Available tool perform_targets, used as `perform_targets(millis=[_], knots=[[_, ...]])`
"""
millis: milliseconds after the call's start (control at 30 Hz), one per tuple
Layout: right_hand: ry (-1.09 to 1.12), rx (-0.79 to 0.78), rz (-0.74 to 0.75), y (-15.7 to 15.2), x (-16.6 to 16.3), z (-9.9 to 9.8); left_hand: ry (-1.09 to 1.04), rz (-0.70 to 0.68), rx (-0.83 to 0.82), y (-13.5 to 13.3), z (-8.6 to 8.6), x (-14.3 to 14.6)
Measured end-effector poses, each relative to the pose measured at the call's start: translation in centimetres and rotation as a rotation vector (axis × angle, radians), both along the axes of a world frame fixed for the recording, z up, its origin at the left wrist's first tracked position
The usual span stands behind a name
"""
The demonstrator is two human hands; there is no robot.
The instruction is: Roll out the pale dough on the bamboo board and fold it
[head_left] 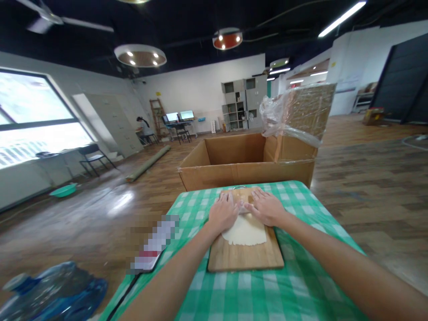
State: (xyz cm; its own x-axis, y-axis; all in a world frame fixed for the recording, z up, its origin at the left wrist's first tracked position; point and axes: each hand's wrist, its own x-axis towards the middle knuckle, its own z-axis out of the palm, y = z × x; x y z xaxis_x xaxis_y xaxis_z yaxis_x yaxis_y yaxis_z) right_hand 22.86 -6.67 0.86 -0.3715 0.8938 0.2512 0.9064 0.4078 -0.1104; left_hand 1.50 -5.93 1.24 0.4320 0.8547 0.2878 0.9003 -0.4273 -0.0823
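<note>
A thin sheet of pale dough point(249, 231) with a ragged near edge lies on a wooden cutting board point(245, 259). My left hand point(224, 211) rests over the far left part of the dough, its fingers stretched forward. Opposite it, my right hand point(266, 207) lies across the far right part, fingers also extended and thumb turned inward. Between the two thumbs shows a short whitish roll point(245, 207); whether it is rolled dough or a floured pin I cannot tell. My palms hide its ends.
A green checked tablecloth point(240, 294) covers the table. On its left edge lies a blurred flat object point(157, 245) with a black cable. An open cardboard box point(244, 174) stands beyond the table, a blue water jug point(56, 292) at lower left. A person point(145, 127) sits far back.
</note>
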Motion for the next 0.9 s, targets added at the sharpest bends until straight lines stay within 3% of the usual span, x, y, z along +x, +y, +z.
perform_targets(millis=[133, 400, 533, 667, 900], knots=[[0.008, 0.031, 0.042, -3.7, 0.2, 0.3, -0.07, 0.029, 0.009, -2.6, -0.2, 0.0], [0.039, 0.064, 0.147, -11.0, 1.6, -0.2, -0.063, -0.047, -0.011, -9.6, 0.5, -0.5], [0.04, 0.042, 0.179, -13.0, 2.2, -0.4, -0.044, -0.06, -0.025, -11.7, 0.7, -1.0], [0.042, -0.008, 0.203, -11.7, 2.5, 0.0, -0.042, -0.103, -0.047, -11.5, 0.9, -2.0], [0.052, -0.117, 0.174, -5.1, 1.9, 0.6, -0.08, -0.095, 0.012, -8.0, 0.1, -2.8]])
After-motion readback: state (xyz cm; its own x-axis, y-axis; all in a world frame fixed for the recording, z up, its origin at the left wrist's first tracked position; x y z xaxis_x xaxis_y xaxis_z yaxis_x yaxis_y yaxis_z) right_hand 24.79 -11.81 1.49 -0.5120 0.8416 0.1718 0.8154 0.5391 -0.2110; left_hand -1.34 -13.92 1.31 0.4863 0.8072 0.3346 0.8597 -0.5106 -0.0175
